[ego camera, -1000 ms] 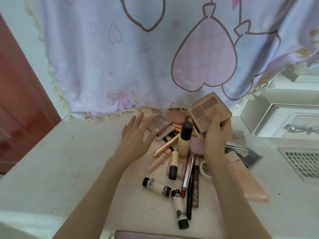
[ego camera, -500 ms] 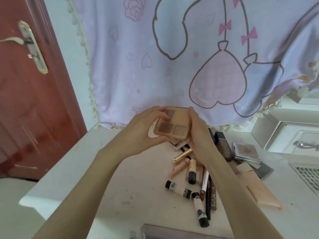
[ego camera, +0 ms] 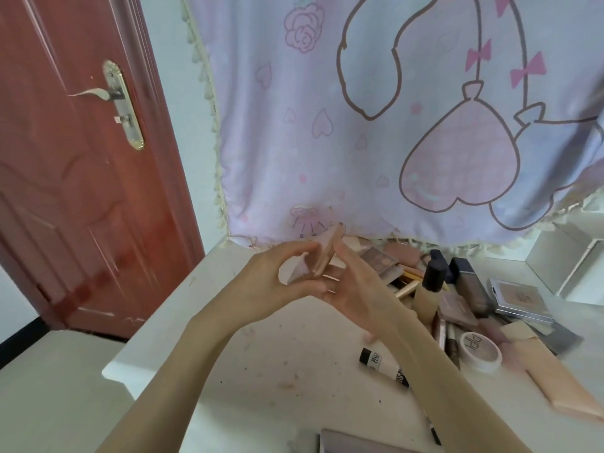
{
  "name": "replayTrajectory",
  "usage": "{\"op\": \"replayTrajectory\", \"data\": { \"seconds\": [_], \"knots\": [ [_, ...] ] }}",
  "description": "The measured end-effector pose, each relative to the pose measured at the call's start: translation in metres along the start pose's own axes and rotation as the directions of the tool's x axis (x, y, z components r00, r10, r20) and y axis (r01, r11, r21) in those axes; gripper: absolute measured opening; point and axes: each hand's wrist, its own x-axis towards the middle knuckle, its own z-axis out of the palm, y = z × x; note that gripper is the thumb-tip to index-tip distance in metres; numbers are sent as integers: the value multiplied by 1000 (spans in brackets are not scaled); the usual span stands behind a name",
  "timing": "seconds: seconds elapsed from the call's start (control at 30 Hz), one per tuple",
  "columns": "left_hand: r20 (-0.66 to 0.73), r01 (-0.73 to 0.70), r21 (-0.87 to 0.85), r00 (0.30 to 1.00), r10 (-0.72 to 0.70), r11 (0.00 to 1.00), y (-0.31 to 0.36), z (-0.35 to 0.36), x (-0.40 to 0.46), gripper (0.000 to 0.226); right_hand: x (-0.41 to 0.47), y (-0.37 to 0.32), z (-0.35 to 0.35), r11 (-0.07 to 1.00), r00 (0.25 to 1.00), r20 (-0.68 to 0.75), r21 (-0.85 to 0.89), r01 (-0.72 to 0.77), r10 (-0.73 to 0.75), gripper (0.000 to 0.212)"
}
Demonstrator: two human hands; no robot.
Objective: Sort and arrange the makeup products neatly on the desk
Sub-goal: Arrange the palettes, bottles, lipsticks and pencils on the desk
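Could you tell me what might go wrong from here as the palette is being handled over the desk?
Both hands, left hand and right hand, hold the palette edge-on above the desk, so it may slip. Setting it down could topple the upright foundation bottle standing in the clutter nearby.

We see a matt, scuffed white desk (ego camera: 261, 361), a soft printed cloth (ego camera: 327, 142) with a tasselled edge, a glossy red-brown wooden door (ego camera: 65, 191) with a shiny metal handle (ego camera: 98, 93), and a smooth plastic-looking palette (ego camera: 322, 259) edge-on.
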Motion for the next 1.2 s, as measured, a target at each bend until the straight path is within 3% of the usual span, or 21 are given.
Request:
{"op": "replayTrajectory", "data": {
  "seconds": [0.1, 0.23, 0.33, 0.43, 0.53, 0.63, 0.87, 0.97, 1.07, 1.2],
  "knots": [
    [52, 27, -52, 998, -24, 998, -4, -1, -3, 60, 2, 7, 1, 999, 999, 0, -41, 32, -32, 34],
    [63, 19, -118, 998, -12, 993, -7, -8, -5, 46, 3, 10, 2, 999, 996, 80, -9, 43, -43, 25],
    [89, 38, -166, 996, -24, 985, -10, -14, -8, 29, 7, 11, 4, 1000, 996, 88, -2, 15, -15, 42],
    [97, 64, -214, 994, -44, 975, -18, -18, -13, 30, 13, 15, 6, 1000, 998, 61, -16, 10, -9, 64],
    [95, 84, -228, 993, -64, 970, -31, -18, -16, 34, 18, 20, 8, 999, 999, 52, -48, 19, -17, 43],
    [101, 133, -244, 989, -112, 961, -45, -19, -18, 33, 27, 29, 11, 998, 1000, 20, -56, 10, -9, 37],
    [24, 130, -216, 992, -127, 968, -75, -44, -17, 32, 58, 54, 13, 988, 994, 40, -123, -97, 103, 58],
    [-90, 170, -163, 978, -186, 972, -103, -56, 0, 28, 74, 61, 16, 979, 981, 82, -124, -162, 173, 58],
    [-154, 227, -145, 956, -249, 963, -134, -64, 22, 27, 96, 74, 20, 921, 981, 80, -364, -137, 178, 63],
    [-160, 268, -134, 944, -288, 954, -167, -71, 55, 29, 126, 88, 23, 692, 997, 28, -722, -26, 67, 61]
  ]
}}
